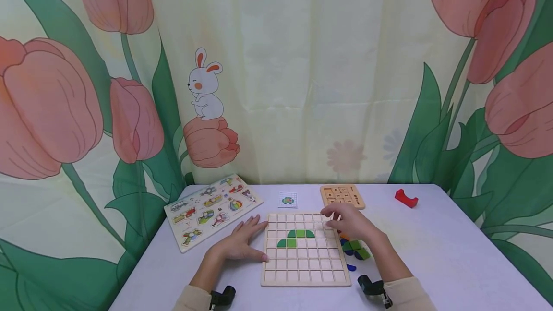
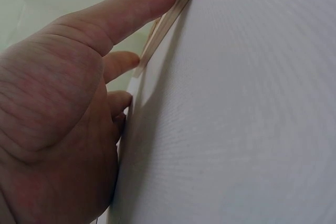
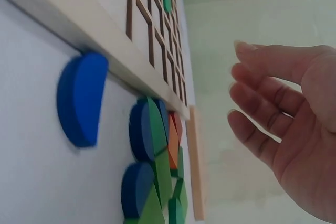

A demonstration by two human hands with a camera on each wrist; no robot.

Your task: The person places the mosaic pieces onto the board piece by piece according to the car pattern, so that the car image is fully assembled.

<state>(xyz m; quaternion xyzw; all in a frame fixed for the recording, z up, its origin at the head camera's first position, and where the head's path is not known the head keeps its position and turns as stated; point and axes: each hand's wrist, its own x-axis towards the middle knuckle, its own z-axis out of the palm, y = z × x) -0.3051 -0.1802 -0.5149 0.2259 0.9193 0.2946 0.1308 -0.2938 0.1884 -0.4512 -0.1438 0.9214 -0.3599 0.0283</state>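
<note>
A wooden grid board (image 1: pixel 305 275) lies flat on the table. Several green pieces (image 1: pixel 291 243), some square and some with a curved edge, sit in its upper cells. My left hand (image 1: pixel 239 243) has its fingers spread along the board's left edge; in the left wrist view its thumb (image 2: pixel 152 1) reaches the wooden rim. Over the upper right corner of the board hovers my right hand (image 1: pixel 354 224), its fingers loosely bent with nothing between them. Beside the board's right edge are a pile of green, blue and orange pieces (image 3: pixel 160 156) and a separate blue half-round piece (image 3: pixel 81 100).
At the left lies a picture puzzle board (image 1: pixel 196 224) with colourful shapes. Behind the grid board are a small pattern card (image 1: pixel 288 200) and a wooden tile board (image 1: pixel 342 197). A red curved piece (image 1: pixel 406 199) lies at the far right. A printed curtain (image 1: pixel 281 85) hangs behind the table.
</note>
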